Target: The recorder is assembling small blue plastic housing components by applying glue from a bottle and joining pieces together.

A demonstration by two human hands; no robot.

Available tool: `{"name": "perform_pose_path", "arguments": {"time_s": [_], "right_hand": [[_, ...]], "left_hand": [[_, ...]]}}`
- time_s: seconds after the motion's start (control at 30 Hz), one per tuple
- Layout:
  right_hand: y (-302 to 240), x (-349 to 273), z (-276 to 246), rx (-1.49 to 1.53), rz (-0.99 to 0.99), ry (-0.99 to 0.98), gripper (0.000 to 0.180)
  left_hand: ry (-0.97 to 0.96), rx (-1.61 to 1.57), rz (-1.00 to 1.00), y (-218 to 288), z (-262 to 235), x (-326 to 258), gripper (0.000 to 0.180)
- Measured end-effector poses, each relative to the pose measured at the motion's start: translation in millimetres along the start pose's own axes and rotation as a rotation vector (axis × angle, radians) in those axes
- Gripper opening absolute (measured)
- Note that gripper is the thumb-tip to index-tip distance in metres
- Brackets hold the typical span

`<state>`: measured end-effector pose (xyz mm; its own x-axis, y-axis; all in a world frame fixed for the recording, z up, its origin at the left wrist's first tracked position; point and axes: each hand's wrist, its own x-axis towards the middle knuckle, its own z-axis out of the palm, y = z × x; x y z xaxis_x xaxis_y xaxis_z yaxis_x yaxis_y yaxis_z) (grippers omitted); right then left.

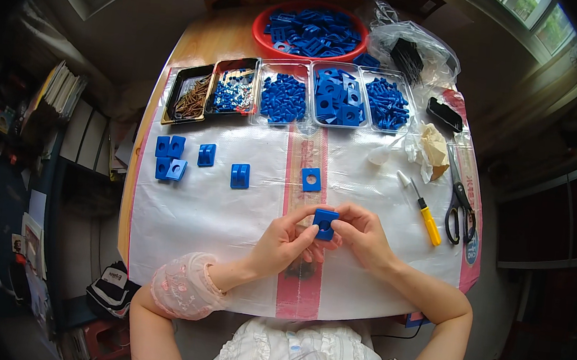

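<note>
Between my two hands, near the front middle of the table, is a blue plastic block (324,226) with a round hole in its face. The fingers of my left hand (290,239) pinch it from the left. On its right side my right hand (362,234) grips it too, thumb against the face. Just beyond my hands lies a flat blue square plate (311,179) with a round hole. Farther left sit a blue ridged block (240,176), a second ridged block (207,155) and a small cluster of blue blocks (170,158).
Along the back stand a tray of brass-coloured screws (192,98), a tray of small nuts (234,95) and clear boxes of blue parts (284,99). Behind them is a red basin (257,35). At right lie a yellow-handled screwdriver (429,223), black scissors (461,210) and crumpled paper (434,150).
</note>
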<state>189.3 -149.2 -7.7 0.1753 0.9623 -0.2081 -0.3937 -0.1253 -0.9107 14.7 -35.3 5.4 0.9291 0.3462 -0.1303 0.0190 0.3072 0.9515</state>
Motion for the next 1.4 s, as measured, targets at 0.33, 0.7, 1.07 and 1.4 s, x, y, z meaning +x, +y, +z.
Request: {"name": "perform_pose_path", "arguments": {"time_s": [0.33,0.7,1.07,1.4], "right_hand": [[2,-2,-3,0.042,-0.022,0.003,0.011],[3,-4,-6,0.005,-0.088,-0.005,0.009],[7,-4,-8,0.039,-0.09,-0.01,0.011],[11,-4,-9,0.048,-0.101,0.003,0.013]], "left_hand": [[-0.039,0.045,0.0,-3,-1,0,0.039],[-0.055,0.035,0.012,-3,2,0,0.04],[-0.078,-0.005,0.011,-6,0,-1,0.039],[-0.118,-0.007,0.01,-6,-2,-1,0.039]]}}
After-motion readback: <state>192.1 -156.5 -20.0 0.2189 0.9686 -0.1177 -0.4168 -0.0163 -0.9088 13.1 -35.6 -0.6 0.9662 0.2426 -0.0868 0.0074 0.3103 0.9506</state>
